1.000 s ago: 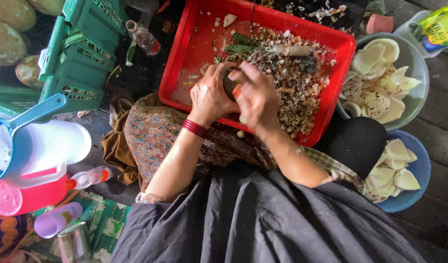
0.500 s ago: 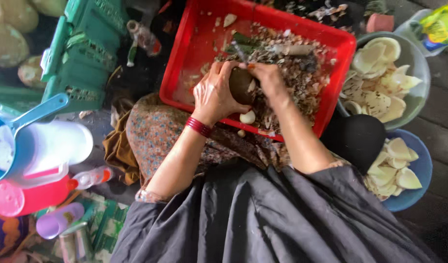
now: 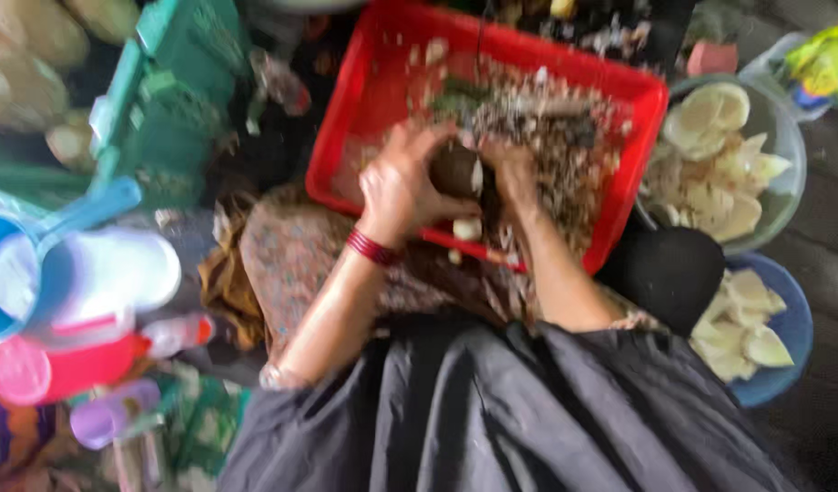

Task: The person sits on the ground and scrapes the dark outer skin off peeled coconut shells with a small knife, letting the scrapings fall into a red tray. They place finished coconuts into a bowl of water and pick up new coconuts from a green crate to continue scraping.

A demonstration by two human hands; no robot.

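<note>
Head view: both hands grasp a round brown nut over a red tray, seen blurred.

From left I note a green crate (image 3: 168,109); my left hand (image 3: 403,187) and right hand (image 3: 513,173) clasp the brown nut (image 3: 454,169) above the red tray (image 3: 364,100) of shell scraps (image 3: 565,155); a grey bowl (image 3: 788,137) and a blue bowl (image 3: 788,319) hold white pieces; a dark apron hides the lap.

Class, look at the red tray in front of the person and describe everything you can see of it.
The red tray is a shallow, rectangular bin that looks like plastic, with raised walls and rounded corners. It sits tilted in the picture, beyond the person's lap. Brownish husk scraps and pale bits cover most of its floor, thickest to the right. The left hand and right hand hold a dark round fruit over its near edge. The picture is blurred, so finer detail is lost.
</note>
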